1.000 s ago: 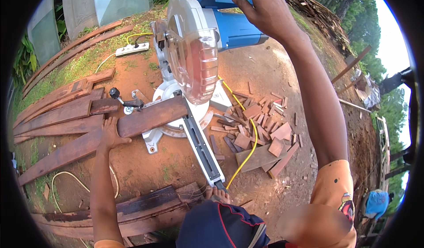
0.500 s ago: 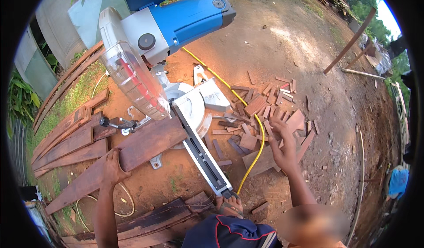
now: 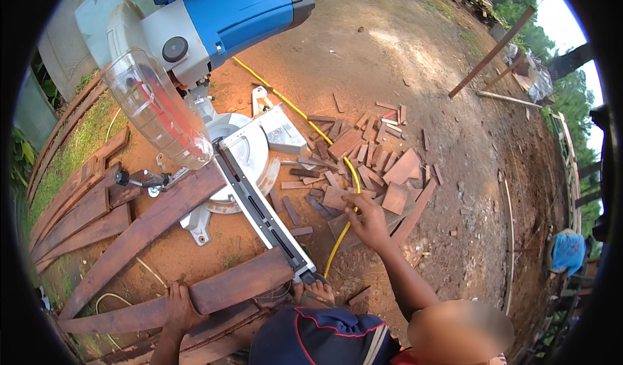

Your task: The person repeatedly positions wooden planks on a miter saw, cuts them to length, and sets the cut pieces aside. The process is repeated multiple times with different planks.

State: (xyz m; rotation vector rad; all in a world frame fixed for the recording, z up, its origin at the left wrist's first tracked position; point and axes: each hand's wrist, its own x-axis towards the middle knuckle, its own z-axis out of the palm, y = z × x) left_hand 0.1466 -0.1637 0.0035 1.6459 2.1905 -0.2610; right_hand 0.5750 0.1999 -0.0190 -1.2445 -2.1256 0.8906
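My left hand [image 3: 182, 306] is closed over the near edge of a reddish-brown plank [image 3: 250, 277]. Its right end reaches the lower part of the miter saw's long slotted arm [image 3: 263, 206]. A second, tapering plank [image 3: 146, 235] lies beyond it, its far end beneath the saw's clear blade guard [image 3: 156, 108]. Over to the right, my right hand [image 3: 366, 221] hovers above wood offcuts [image 3: 394, 198] by a yellow cord [image 3: 337, 240]. Its fingers are loosely bent and apart, with nothing seen in them.
The saw's blue motor housing [image 3: 250, 14] rises at the upper left. More long boards [image 3: 84, 225] lie on the ground at the left, others [image 3: 227, 329] near my legs. A bare foot [image 3: 315, 295] is close to the saw arm's end. A post [image 3: 493, 52] leans at the right.
My left hand has drawn one plank toward me, away from the saw base, and the two planks now lie apart. My right hand has come lower, its fingers less spread. The view has shifted.
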